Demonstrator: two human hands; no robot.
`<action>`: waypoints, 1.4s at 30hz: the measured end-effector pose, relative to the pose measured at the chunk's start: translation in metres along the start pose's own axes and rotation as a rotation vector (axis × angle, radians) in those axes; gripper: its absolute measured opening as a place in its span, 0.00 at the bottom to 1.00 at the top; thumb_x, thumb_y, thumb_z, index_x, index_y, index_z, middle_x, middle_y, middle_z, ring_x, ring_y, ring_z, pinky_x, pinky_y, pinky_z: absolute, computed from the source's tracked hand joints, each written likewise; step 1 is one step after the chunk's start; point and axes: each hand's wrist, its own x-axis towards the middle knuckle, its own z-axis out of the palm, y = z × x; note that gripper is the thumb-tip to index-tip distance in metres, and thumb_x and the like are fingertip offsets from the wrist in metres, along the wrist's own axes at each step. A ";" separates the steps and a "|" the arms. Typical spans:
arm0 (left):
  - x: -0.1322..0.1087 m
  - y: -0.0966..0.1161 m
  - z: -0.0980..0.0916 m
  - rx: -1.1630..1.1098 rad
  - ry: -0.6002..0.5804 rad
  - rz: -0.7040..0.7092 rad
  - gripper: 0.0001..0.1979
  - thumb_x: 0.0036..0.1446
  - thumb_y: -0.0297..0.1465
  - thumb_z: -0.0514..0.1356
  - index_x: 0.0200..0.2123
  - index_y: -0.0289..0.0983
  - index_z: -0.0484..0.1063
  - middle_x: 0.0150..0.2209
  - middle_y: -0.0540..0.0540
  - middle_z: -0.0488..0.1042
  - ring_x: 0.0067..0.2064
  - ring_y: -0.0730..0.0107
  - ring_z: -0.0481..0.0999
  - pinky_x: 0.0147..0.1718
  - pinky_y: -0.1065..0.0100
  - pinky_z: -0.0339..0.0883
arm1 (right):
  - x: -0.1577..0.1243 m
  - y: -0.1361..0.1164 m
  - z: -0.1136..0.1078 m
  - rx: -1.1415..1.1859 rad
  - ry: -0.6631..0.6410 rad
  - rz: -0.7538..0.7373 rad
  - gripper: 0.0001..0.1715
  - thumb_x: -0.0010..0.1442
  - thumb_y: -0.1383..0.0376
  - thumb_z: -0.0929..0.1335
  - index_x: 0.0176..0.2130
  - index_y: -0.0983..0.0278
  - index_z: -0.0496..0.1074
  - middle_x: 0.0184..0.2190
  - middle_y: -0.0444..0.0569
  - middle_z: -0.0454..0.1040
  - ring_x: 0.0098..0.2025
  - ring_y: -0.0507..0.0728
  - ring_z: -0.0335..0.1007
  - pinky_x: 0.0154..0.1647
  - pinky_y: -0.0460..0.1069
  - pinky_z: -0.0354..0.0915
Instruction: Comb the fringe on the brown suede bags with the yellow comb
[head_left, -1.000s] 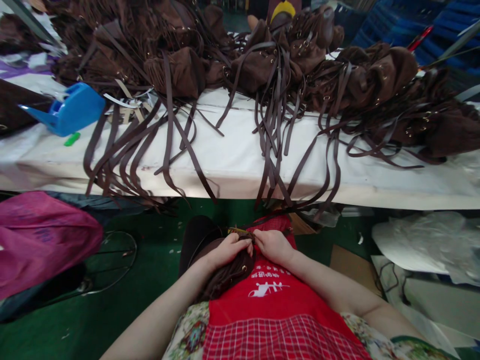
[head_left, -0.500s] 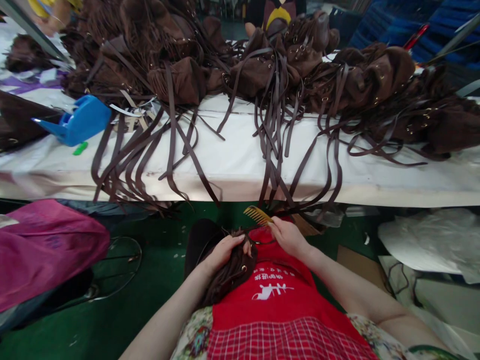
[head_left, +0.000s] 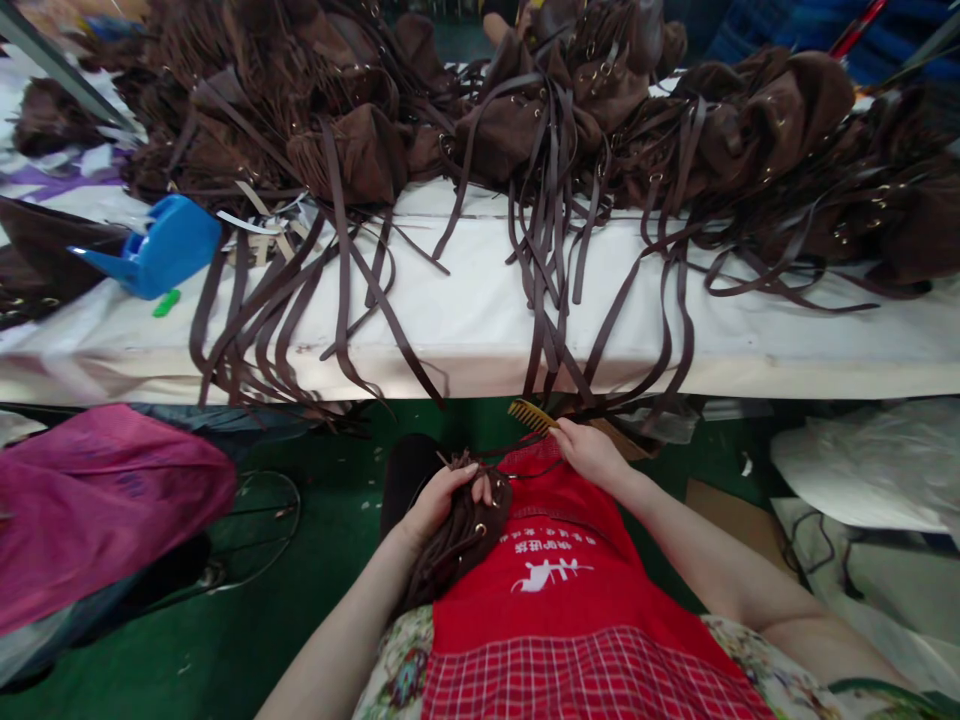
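Note:
A dark brown fringed bag (head_left: 457, 545) with brass-coloured eyelets lies over my lap, against the red apron (head_left: 555, 540). My left hand (head_left: 446, 492) is closed around its upper part, where a tuft of fringe sticks out above the fingers. In my right hand (head_left: 590, 452) is a yellow comb (head_left: 532, 415), pinched at one end with its teeth toward the left. The comb is held in the air, up and to the right of the bag and apart from it. A thin dark cord runs from the bag toward my right hand; its far end is hard to make out.
Across the white table (head_left: 480, 310) lie heaped brown bags (head_left: 502, 135), their straps (head_left: 551, 300) hanging past the front edge. A blue tape dispenser (head_left: 169, 250) stands at left. Pink cloth (head_left: 112, 500) covers a stool beside me. A cardboard piece (head_left: 739, 520) lies at right.
My right hand and the comb have moved slightly to the right, away from the bag. My left hand keeps its hold. The view has shifted a little.

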 end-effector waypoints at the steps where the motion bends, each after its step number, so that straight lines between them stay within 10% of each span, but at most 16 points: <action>1: 0.000 -0.001 0.000 0.005 -0.022 0.000 0.21 0.56 0.41 0.55 0.17 0.34 0.67 0.23 0.42 0.72 0.30 0.64 0.70 0.39 0.63 0.64 | -0.006 -0.010 -0.002 0.099 0.002 -0.077 0.19 0.69 0.58 0.53 0.38 0.62 0.65 0.31 0.48 0.76 0.33 0.54 0.72 0.33 0.45 0.59; 6: -0.002 0.000 0.007 0.149 -0.100 0.004 0.18 0.59 0.39 0.54 0.22 0.33 0.69 0.26 0.42 0.73 0.31 0.66 0.71 0.38 0.65 0.64 | -0.030 -0.054 -0.008 0.297 0.012 -0.336 0.17 0.69 0.59 0.53 0.36 0.62 0.63 0.29 0.45 0.74 0.30 0.52 0.69 0.32 0.44 0.57; 17: -0.013 0.033 0.031 0.625 -0.122 0.082 0.15 0.60 0.34 0.53 0.25 0.32 0.69 0.24 0.47 0.70 0.27 0.72 0.68 0.32 0.70 0.63 | -0.037 -0.059 -0.024 0.092 -0.004 -0.425 0.15 0.68 0.60 0.55 0.37 0.63 0.65 0.30 0.48 0.74 0.31 0.54 0.70 0.32 0.47 0.55; 42: -0.016 0.022 0.023 0.642 -0.169 0.155 0.13 0.60 0.30 0.51 0.25 0.33 0.68 0.24 0.48 0.68 0.27 0.74 0.67 0.32 0.72 0.63 | -0.044 -0.058 -0.021 0.096 0.019 -0.383 0.15 0.68 0.61 0.55 0.36 0.63 0.64 0.28 0.47 0.73 0.30 0.53 0.69 0.30 0.47 0.54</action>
